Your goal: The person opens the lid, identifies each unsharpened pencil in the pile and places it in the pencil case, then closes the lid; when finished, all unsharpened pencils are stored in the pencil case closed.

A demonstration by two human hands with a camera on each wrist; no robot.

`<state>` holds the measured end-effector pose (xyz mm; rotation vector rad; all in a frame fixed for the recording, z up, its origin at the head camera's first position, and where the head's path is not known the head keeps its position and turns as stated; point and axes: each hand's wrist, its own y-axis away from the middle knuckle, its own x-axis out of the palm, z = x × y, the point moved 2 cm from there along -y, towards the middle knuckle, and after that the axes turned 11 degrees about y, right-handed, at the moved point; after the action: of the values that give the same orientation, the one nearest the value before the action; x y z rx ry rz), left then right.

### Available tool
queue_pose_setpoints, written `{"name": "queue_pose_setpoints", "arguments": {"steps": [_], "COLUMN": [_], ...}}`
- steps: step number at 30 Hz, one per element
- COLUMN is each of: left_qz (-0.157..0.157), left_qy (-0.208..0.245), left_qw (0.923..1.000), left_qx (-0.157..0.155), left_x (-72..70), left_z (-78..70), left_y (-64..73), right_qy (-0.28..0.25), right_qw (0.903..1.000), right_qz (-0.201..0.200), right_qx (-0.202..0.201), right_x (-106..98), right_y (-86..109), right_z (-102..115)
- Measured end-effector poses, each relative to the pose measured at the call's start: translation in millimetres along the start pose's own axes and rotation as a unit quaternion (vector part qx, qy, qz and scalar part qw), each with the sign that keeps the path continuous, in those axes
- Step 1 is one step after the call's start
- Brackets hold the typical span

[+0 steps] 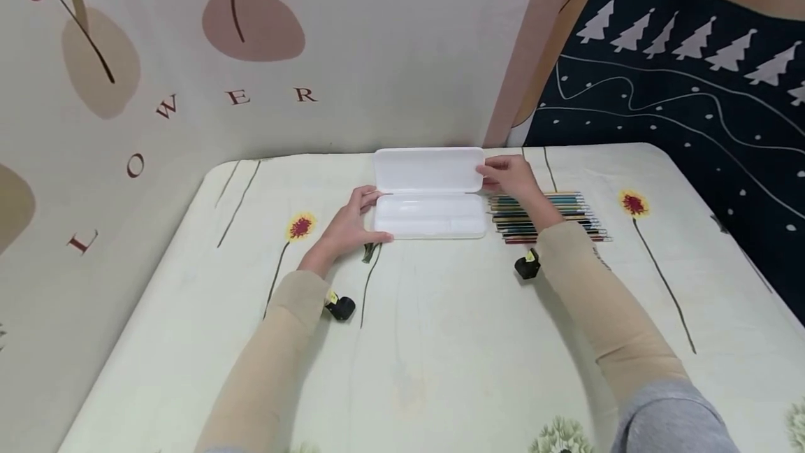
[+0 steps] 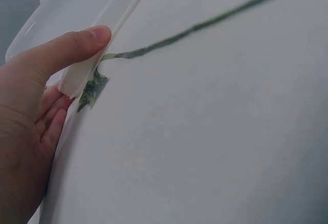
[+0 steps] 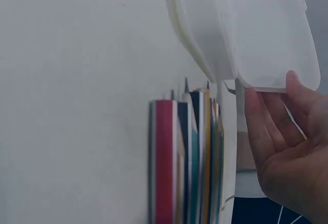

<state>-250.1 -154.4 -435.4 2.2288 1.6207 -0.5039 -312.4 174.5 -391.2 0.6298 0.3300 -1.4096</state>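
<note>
A white plastic pencil case [image 1: 430, 217] lies on the bed-like padded surface with its lid [image 1: 429, 170] raised at the back. My left hand [image 1: 349, 229] grips the case's left end, thumb at the front corner and fingers behind; the left wrist view shows the thumb [image 2: 84, 44] on the rim. At the lid's right edge, my right hand [image 1: 508, 177] pinches it between thumb and fingers, as the right wrist view also shows. A row of colored pencils [image 1: 572, 212] lies just right of the case, partly hidden under my right forearm.
The pale cloth [image 1: 440, 341] printed with flowers covers the surface. Behind it stands a printed white hanging [image 1: 390, 54], and a dark cloth with trees [image 1: 660, 103] hangs at the right. Small black wrist devices [image 1: 342, 307] sit under both forearms.
</note>
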Motion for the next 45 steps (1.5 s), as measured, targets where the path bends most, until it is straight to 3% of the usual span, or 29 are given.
{"name": "queue_pose_setpoints", "arguments": {"steps": [9,17,25,32,40,45], "left_qz": [0.0,0.006,0.001,-0.002,0.0,0.003], "left_qy": [-0.006,-0.006,0.0,-0.006,-0.002,0.005], "left_qw": [1.0,1.0,1.0,0.9999,0.9999,0.9999], "left_qx": [0.0,0.004,-0.002,-0.01,-0.011,-0.012], "left_x": [3.2,5.1,3.0,1.3,2.1,2.6], "left_z": [0.7,-1.1,-0.4,2.7,2.6,0.9], "left_y": [0.8,1.0,2.6,2.3,-1.3,-2.5], "right_qy": [0.012,0.053,0.006,-0.029,-0.012,-0.046], "right_qw": [0.9981,0.9956,0.9993,0.9993,0.9993,0.997], "right_qz": [-0.061,-0.077,-0.037,-0.023,-0.032,-0.057], "right_qx": [-0.006,0.008,0.007,-0.01,-0.015,-0.026], "right_x": [5,4,-2,-22,-51,-71], "right_y": [-1.9,-1.7,2.0,10.2,17.8,-7.4], "right_z": [-3,-2,1,-3,-31,-85]}}
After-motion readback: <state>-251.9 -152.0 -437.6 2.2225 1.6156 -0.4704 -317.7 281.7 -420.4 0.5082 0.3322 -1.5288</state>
